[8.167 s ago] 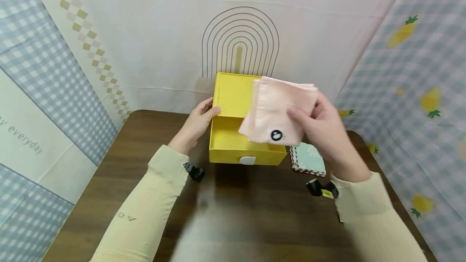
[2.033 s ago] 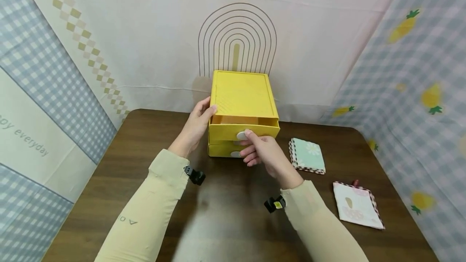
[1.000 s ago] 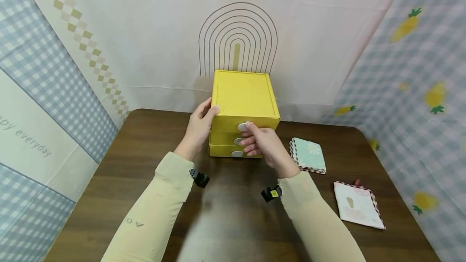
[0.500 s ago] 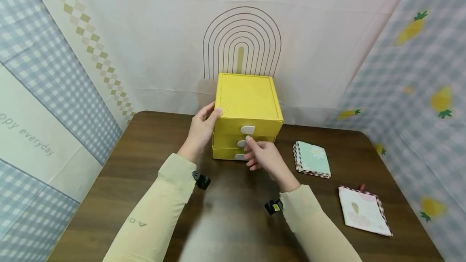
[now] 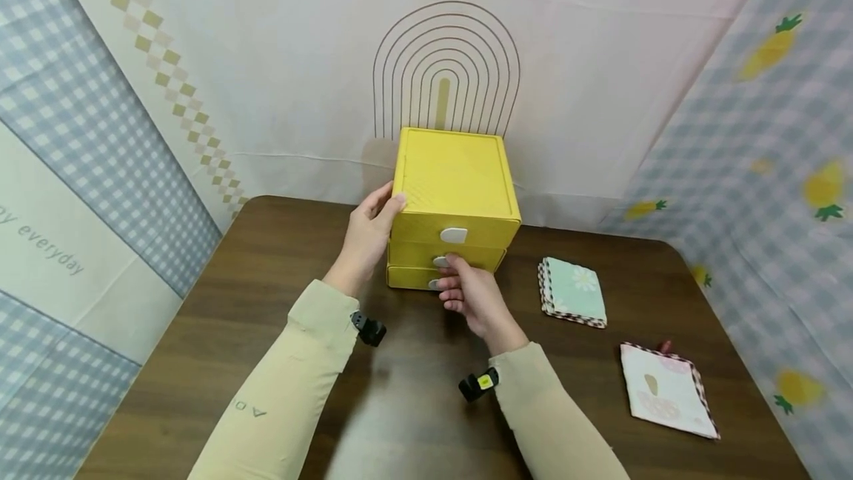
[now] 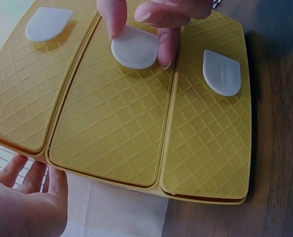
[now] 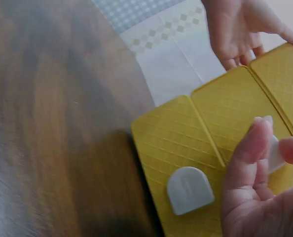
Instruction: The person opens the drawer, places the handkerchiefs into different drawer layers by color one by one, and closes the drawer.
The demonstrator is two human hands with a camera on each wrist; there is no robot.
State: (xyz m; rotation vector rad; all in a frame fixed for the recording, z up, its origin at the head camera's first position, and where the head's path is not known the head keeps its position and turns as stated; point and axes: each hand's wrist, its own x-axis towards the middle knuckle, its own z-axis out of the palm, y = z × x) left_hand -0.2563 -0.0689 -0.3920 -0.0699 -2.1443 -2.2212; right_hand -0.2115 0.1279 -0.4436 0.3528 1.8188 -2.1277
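Observation:
A small yellow cabinet with three drawers (image 5: 456, 172) stands near the back of the table, all drawers closed. My left hand (image 5: 365, 235) rests against its left side, thumb at the top front edge; the left wrist view shows the fingers lying along that side. My right hand (image 5: 476, 295) pinches the white pull tab (image 6: 134, 48) of the middle drawer (image 6: 112, 113) between thumb and fingers. Above it is the top drawer's white tab (image 5: 454, 235). In the right wrist view, the bottom drawer's tab (image 7: 190, 190) is uncovered beside the right hand.
Right of the cabinet lies a folded mint-green cloth (image 5: 576, 289) with a daisy and checked edging. Nearer the table's right edge is a white and pink cloth (image 5: 668, 391), with a small red thing (image 5: 665, 347) at its back edge. Patterned curtains hang behind and beside the brown table (image 5: 266, 265).
Earlier my right hand held a folded pink cloth over the pulled-out top drawer. That drawer was then pushed in, and my right hand moved down to the middle tab. The left hand stayed.

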